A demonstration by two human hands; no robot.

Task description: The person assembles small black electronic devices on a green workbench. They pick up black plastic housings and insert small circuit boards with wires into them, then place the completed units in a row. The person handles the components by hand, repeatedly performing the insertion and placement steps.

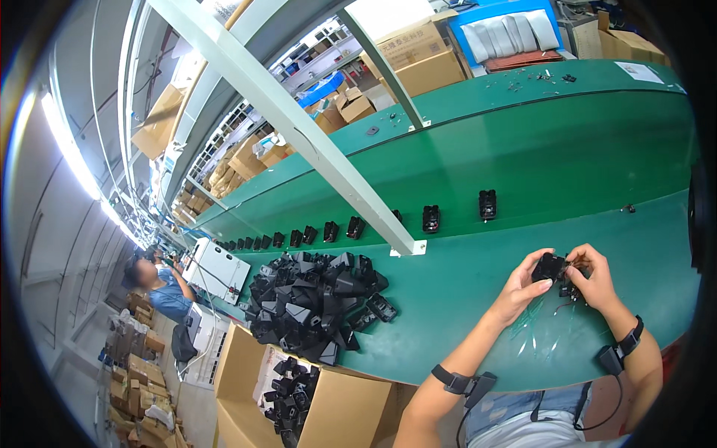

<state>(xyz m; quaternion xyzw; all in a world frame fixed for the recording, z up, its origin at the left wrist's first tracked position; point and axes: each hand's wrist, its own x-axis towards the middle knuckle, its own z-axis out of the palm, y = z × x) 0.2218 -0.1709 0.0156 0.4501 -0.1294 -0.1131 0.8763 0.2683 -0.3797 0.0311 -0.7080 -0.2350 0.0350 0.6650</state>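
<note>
One black housing (549, 267) sits pinched in the left grip (523, 287), just left of the right grip (588, 275), whose curled fingers meet its right edge above the green tabletop (448, 313), their hold and the housing's long axis impossible to tell.

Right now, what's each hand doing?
Left hand: closed, holding the black housing.
Right hand: curled at the housing's edge; exact grip can't be told.

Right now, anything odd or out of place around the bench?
Loose small parts lie scattered across the green ledge at upper right, in no visible container. Black plastic housings are piled in a jumble, unlike the spaced row of black units. No damage visible at this scale.
</note>
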